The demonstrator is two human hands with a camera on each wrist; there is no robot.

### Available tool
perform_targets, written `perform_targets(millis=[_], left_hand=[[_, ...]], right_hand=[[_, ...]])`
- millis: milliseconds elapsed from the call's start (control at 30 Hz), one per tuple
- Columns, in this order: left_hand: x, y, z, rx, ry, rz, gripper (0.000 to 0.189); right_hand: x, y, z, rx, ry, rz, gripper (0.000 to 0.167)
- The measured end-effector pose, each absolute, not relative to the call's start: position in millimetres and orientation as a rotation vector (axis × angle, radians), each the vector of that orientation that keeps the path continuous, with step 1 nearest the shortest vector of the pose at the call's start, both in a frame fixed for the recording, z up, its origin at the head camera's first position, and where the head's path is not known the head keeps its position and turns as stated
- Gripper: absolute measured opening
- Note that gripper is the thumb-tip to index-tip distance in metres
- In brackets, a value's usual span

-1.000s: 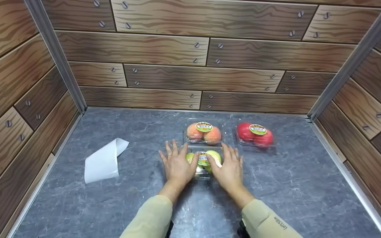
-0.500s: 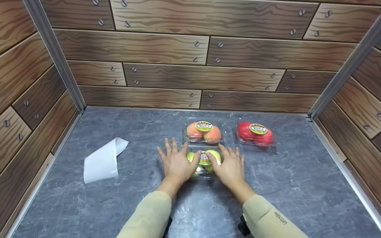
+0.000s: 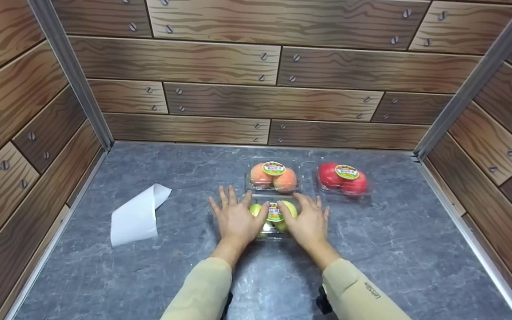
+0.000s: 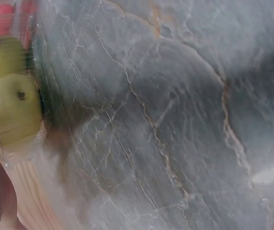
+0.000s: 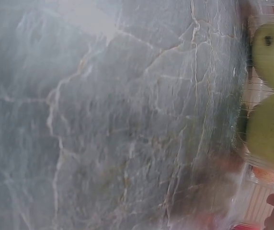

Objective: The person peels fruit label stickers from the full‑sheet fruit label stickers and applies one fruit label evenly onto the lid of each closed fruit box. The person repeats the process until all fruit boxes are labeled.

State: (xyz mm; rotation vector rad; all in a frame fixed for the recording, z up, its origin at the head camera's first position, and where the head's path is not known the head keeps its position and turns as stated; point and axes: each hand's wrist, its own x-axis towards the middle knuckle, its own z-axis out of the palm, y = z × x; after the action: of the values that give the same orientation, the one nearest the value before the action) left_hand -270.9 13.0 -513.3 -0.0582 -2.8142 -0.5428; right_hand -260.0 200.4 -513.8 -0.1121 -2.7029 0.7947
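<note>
A clear plastic box of green apples (image 3: 289, 209) with a round label on its lid lies flat on the grey table. My left hand (image 3: 238, 222) rests against its left side, fingers straight and spread, thumb over the lid. On the opposite side my right hand (image 3: 311, 224) does the same, its thumb reaching the label's edge. Parts of the box are hidden beneath both hands. In the left wrist view, green apples (image 4: 15, 108) show through the plastic at the left edge, and in the right wrist view the apples (image 5: 271, 129) appear at the right edge.
Directly behind stands a clear box of peaches (image 3: 261, 174). A box of red fruit (image 3: 331, 174) sits to its right. A curled white sheet (image 3: 135, 218) lies at the left. Wood-patterned walls (image 3: 185, 129) enclose the table (image 3: 176, 284) at the back and sides.
Both hands stay at the sides of the apple box, which keeps its place. Only the head view has shifted slightly.
</note>
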Motion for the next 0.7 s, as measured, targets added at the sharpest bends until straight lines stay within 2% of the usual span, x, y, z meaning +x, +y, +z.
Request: perform_targets(millis=[700], left_hand=[[-270.1, 14.8, -512.1, 0.003, -2.805, -0.549, 0.08]], right_hand=[[-262.8, 193.4, -514.7, -0.195, -2.691, 0.886, 0.071]])
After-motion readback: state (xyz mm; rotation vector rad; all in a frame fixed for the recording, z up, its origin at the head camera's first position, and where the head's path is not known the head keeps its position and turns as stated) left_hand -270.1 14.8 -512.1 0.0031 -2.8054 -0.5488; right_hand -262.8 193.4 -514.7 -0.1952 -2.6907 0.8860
